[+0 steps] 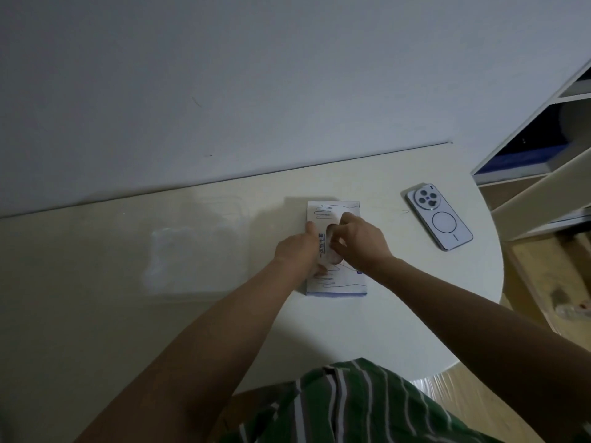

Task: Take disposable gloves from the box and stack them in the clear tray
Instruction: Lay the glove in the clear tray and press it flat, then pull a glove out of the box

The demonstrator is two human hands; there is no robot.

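A flat white glove box [335, 282] with blue hand outlines lies on the table's middle, its oval opening facing up. My left hand [299, 251] rests on the box's left side, thumb up along the edge, holding it down. My right hand [358, 239] is over the opening with fingers curled in, pinching at a thin clear glove [335, 243] that is hard to make out. The clear tray [198, 251] sits to the left of the box, nearly invisible, with a faint sheen inside it.
A pale phone [439, 217] lies face down to the right of the box. The white table [415, 314] curves away at the right; its far edge meets the wall. White shelving [543, 148] stands beyond the right edge.
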